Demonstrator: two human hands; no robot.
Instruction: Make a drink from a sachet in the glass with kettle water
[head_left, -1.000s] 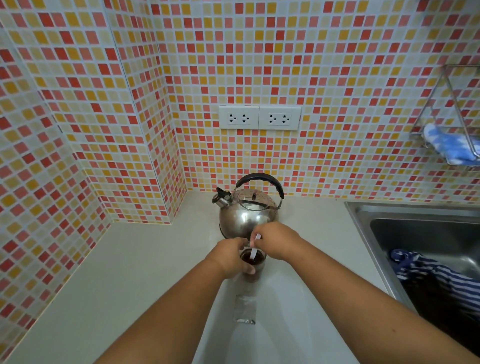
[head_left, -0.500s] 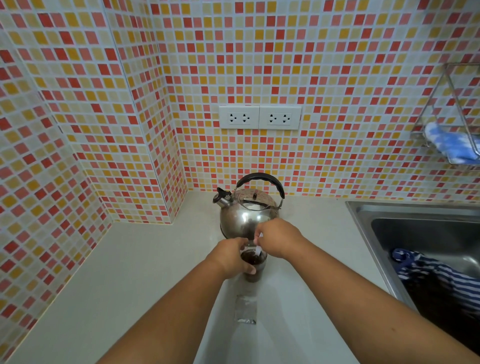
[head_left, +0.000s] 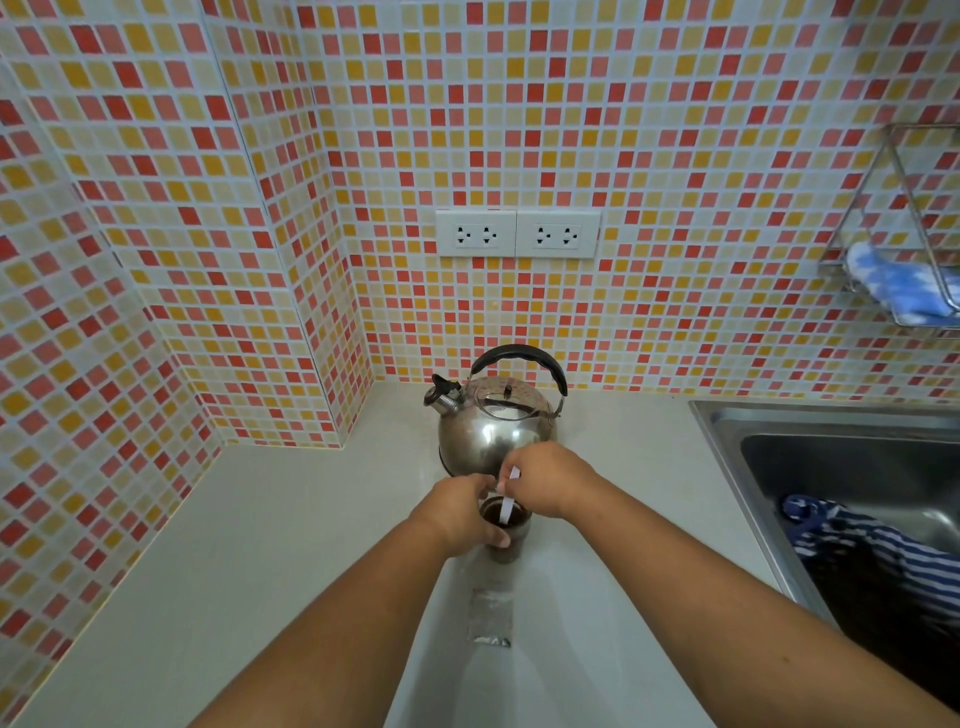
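Observation:
A small glass (head_left: 506, 535) full of dark brown drink stands on the pale counter (head_left: 270, 561), just in front of the steel kettle (head_left: 493, 421) with its black handle. My left hand (head_left: 460, 514) wraps around the glass from the left. My right hand (head_left: 545, 486) pinches a thin white stirrer (head_left: 506, 506) whose lower end dips into the drink. An emptied silvery sachet (head_left: 489, 618) lies flat on the counter nearer to me than the glass.
A steel sink (head_left: 831, 467) lies to the right with a blue striped cloth (head_left: 872, 551) inside. A wire rack (head_left: 904, 249) with a blue-white sponge hangs on the tiled wall. Two white sockets (head_left: 517, 234) sit above the kettle.
My right hand has shifted slightly with the white stirrer, moving it around inside the glass. My left hand stays on the glass. The kettle and sachet have not moved.

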